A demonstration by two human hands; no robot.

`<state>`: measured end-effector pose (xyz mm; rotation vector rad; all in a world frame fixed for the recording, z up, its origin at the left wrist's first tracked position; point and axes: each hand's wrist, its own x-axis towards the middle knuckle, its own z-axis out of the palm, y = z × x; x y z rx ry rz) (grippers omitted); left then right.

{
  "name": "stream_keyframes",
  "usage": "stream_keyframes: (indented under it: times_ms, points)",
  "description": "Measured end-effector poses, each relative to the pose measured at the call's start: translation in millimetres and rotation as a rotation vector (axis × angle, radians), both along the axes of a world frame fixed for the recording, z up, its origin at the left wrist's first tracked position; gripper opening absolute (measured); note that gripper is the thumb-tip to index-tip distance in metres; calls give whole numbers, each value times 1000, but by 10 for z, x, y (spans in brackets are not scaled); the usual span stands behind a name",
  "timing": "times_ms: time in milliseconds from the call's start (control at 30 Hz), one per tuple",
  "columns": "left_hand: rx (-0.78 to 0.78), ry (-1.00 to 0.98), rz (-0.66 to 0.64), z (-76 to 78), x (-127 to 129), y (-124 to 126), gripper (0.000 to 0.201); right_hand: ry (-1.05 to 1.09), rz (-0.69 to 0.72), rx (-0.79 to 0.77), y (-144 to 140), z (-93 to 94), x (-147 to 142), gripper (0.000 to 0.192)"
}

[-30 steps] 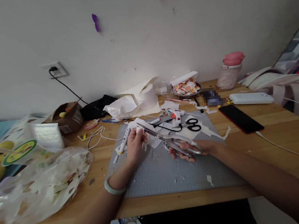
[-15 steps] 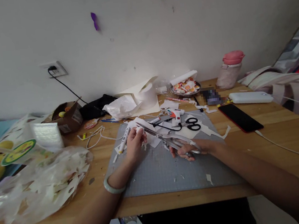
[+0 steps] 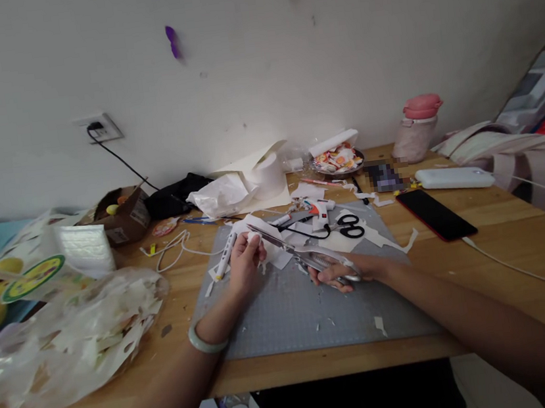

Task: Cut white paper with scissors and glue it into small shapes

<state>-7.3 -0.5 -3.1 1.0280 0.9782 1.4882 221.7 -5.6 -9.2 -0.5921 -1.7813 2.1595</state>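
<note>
Two hands work over a grey cutting mat (image 3: 286, 315) on a wooden table (image 3: 505, 235). The left hand (image 3: 245, 260) pinches a white paper piece (image 3: 255, 227) between thumb and fingertips, held just above the mat's far left part. The right hand (image 3: 347, 271) has its fingers closed around the handles of silver scissors (image 3: 303, 253), whose blades (close together, the tips hard to make out) reach up-left to the paper. A pale bangle (image 3: 204, 341) sits on the left wrist. Behind lie black-handled scissors (image 3: 351, 226), a white glue gun (image 3: 318, 210) and a dark phone (image 3: 435, 214).
</note>
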Motion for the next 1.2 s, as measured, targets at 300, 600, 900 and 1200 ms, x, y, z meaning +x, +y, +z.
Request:
stream_keyframes:
  times_ms: [300,600,900,1200]
  points:
    - [-11,-8,13,4,-1,-3,22,97,44,-35,-14,-1,83,65]
    - [-35,29,25,-15,-4,15,19,75,32,-58,1,9,84,69]
    - [-2,82,24,-32,-20,17,24,29,26,-23,-23,23,63,69]
    - [-12,108,16,-36,-4,15,26,51,27,-88,-6,74,29,55]
